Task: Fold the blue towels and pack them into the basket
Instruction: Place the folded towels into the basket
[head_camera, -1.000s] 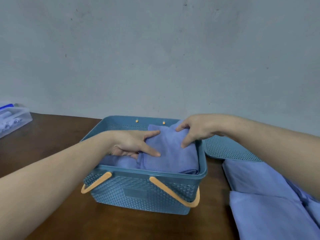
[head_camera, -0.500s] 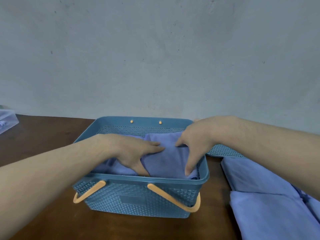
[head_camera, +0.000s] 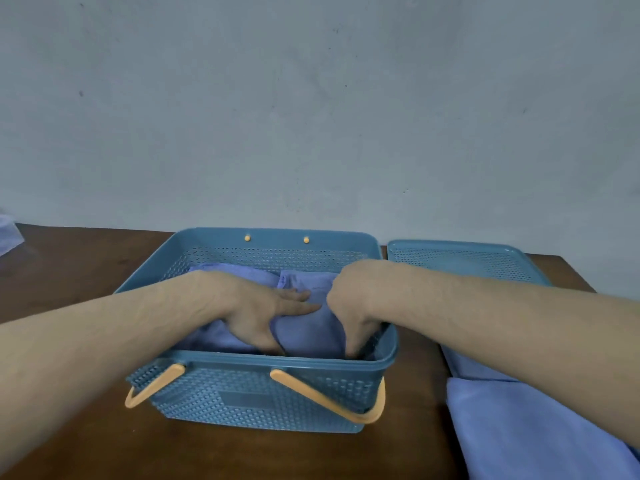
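Two bare forearms come in from the bottom corners, no sleeves showing anywhere along them. Fine hair runs down both arms. The left hand (head_camera: 263, 306) and right hand (head_camera: 349, 299) are bare too, with no rings, watch, bands or gloves to be seen.
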`<state>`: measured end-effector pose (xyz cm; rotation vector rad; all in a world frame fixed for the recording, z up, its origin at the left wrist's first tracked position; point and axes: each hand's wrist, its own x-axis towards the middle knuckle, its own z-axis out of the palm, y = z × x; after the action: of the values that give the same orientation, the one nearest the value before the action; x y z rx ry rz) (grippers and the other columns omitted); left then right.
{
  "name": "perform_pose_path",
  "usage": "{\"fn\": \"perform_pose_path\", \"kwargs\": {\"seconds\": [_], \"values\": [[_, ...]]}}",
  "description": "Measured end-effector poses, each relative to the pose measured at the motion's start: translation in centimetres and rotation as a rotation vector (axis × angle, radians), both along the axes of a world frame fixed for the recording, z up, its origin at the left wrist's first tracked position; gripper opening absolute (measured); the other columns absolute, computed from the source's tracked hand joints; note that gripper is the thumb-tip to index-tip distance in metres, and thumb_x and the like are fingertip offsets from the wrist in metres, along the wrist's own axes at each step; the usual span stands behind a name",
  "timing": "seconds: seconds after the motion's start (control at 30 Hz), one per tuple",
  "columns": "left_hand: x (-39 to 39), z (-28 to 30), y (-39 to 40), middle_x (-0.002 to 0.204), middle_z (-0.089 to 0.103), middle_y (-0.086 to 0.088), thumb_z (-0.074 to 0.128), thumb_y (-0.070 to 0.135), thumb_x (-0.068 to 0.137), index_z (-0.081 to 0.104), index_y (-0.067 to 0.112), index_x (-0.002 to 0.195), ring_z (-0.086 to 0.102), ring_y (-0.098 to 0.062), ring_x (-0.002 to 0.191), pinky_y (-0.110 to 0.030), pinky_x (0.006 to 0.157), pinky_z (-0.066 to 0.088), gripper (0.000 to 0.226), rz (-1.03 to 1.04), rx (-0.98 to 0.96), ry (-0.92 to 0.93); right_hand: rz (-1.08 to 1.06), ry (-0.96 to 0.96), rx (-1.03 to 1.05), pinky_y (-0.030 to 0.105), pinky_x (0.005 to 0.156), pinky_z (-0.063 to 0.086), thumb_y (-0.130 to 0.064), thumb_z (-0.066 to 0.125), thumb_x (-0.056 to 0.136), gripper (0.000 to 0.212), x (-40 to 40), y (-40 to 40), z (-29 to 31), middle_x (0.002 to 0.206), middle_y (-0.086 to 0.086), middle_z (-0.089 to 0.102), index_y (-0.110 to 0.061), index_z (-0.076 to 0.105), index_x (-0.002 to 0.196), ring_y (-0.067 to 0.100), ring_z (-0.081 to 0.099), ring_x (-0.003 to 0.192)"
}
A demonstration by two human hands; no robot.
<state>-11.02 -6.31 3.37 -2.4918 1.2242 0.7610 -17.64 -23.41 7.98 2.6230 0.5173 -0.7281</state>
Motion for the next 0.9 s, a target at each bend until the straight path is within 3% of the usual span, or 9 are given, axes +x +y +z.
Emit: {"fn": "perform_pose_path", "kwargs": {"seconds": [0.1,0.17,0.23,0.27,0.33,0.4,0.57,0.73,0.9], "values": [[-0.7,1.3,-0.2,0.168,0.003,0.01,0.07,0.055,0.086,0.009,0.036,0.161,0.003,-0.01,0.154,-0.033,0.126,0.008,0.099,0.03,-0.039,-0.016,0.037,-0.036,0.02,0.032,0.069,0.044,-0.07,0.067,0.079,0.053,-0.7,-0.7,0.1,0.086,-0.007,0.06,-0.029,0.07,0.111,0.02,0.059,0.085],[-1.4,3.2,-0.6,0.161,0.03,0.016,0.07,0.059,0.085,0.031,0.038,0.155,0.028,-0.007,0.148,-0.029,0.121,0.023,0.083,0.086,-0.122,-0.008,0.078,-0.152,0.106,0.031,0.066,0.039,-0.069,0.066,0.081,0.053,-1.6,-1.5,1.7,0.083,-0.008,0.058,-0.032,0.066,0.12,0.022,0.06,0.088],[-2.1,5.3,-1.6,0.129,0.064,0.019,0.068,0.058,0.088,0.059,0.04,0.133,0.059,-0.005,0.116,-0.026,0.102,0.044,0.05,0.131,-0.299,-0.002,0.137,-0.31,0.251,0.03,0.072,0.04,-0.062,0.062,0.088,0.05,-2.5,-3.0,2.7,0.101,-0.002,0.068,-0.034,0.062,0.13,0.025,0.063,0.103],[-2.6,6.3,-2.5,0.109,0.07,0.021,0.068,0.055,0.089,0.067,0.038,0.118,0.063,0.0,0.097,-0.023,0.09,0.048,0.033,0.145,-0.399,-0.03,0.148,-0.374,0.332,0.031,0.076,0.044,-0.059,0.06,0.091,0.048,-2.8,-4.2,3.1,0.113,0.0,0.069,-0.034,0.061,0.131,0.025,0.063,0.109],[-3.5,7.8,-4.6,0.083,0.068,0.017,0.068,0.047,0.092,0.073,0.028,0.096,0.058,0.005,0.07,-0.021,0.074,0.05,0.02,0.185,-0.556,-0.096,0.132,-0.447,0.464,0.036,0.091,0.05,-0.056,0.057,0.093,0.043,-3.8,-6.9,3.5,0.126,0.0,0.066,-0.036,0.061,0.131,0.024,0.06,0.117],[-4.7,8.9,-7.4,0.074,0.064,0.011,0.067,0.042,0.093,0.069,0.023,0.085,0.053,0.002,0.059,-0.022,0.064,0.049,0.021,0.202,-0.636,-0.169,0.083,-0.472,0.523,0.04,0.1,0.048,-0.053,0.056,0.094,0.041,-5.2,-10.5,3.7,0.132,-0.004,0.063,-0.037,0.061,0.132,0.021,0.057,0.123],[-8.4,8.9,-15.6,0.067,0.058,0.011,0.065,0.042,0.094,0.066,0.02,0.085,0.049,-0.001,0.06,-0.014,0.061,0.04,0.024,0.151,-0.658,-0.2,-0.098,-0.421,0.519,0.03,0.103,0.044,-0.051,0.056,0.096,0.036,-10.2,-20.6,2.7,0.133,-0.016,0.061,-0.037,0.062,0.13,0.01,0.055,0.123],[-11.9,6.4,-23.3,0.075,0.06,0.03,0.064,0.046,0.092,0.064,0.033,0.084,0.053,-0.004,0.069,-0.018,0.064,0.041,0.016,0.08,-0.647,-0.148,-0.23,-0.363,0.504,0.022,0.101,0.042,-0.048,0.059,0.096,0.036,-14.8,-29.5,0.8,0.127,-0.019,0.064,-0.037,0.063,0.13,0.005,0.058,0.117],[-15.1,2.5,-29.9,0.09,0.064,0.02,0.064,0.047,0.092,0.066,0.034,0.096,0.056,0.0,0.077,-0.022,0.075,0.047,0.014,-0.013,-0.579,-0.113,-0.336,-0.321,0.547,0.032,0.098,0.049,-0.045,0.064,0.092,0.031,-18.2,-36.1,-2.1,0.117,-0.015,0.069,-0.038,0.067,0.121,0.007,0.062,0.106]]}}
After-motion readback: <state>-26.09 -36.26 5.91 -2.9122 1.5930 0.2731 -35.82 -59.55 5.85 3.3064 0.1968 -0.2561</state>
